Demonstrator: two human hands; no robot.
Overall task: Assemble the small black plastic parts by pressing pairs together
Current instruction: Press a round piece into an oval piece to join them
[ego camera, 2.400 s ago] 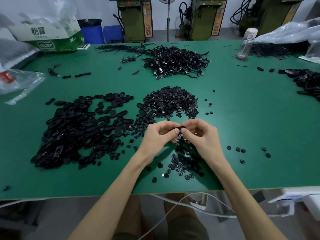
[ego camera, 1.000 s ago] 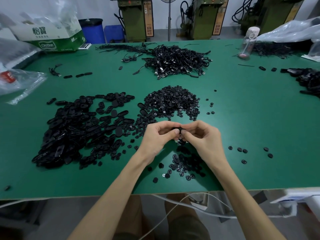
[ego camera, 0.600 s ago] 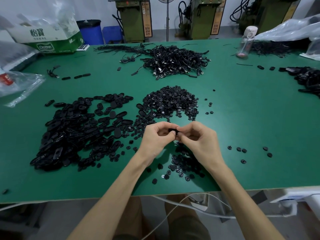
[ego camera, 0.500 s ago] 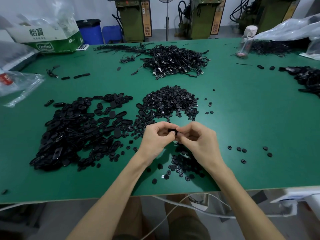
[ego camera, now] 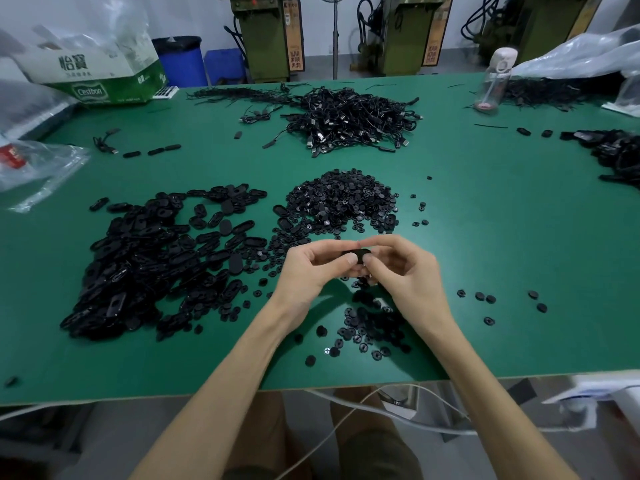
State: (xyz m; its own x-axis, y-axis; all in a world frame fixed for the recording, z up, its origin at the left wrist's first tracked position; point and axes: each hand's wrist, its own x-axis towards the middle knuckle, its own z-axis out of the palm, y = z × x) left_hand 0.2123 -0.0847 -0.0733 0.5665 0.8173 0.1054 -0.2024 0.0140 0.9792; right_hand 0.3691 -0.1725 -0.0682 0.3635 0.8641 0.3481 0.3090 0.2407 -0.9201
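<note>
Head view. Nearest us, below the table (ego camera: 519, 237) edge, a white cord (ego camera: 415, 421) trails across. Just past the edge, on the green top, we note a loose scatter of discs (ego camera: 367, 329), partly under the right wrist.

Above that scatter both hands meet, raised off the surface. Left hand (ego camera: 308, 271) and right hand (ego camera: 408, 275): fingers curled, thumb and forefinger of each clamped on one black part (ego camera: 356, 254) held between them. We cannot tell whether it is a single piece or a pair.

To the right, well apart from the hands, lie a few stray discs (ego camera: 485, 299). To the left spreads a broad heap of ovals (ego camera: 156, 261). Beyond the hands, just beside that heap, sits a mound of rounds (ego camera: 341, 202).

Further back at centre we log a tangle of cables (ego camera: 353, 123). At the right edge lies another dark pile (ego camera: 616, 150). A crumpled bag (ego camera: 34, 164) lies at the left edge.

At the far edge: a clear bottle (ego camera: 495, 81) upright at right, a green-and-white box (ego camera: 100, 74) at left. Off the table, a blue bin (ego camera: 183, 60) and green machines (ego camera: 266, 36) stand by the wall.
</note>
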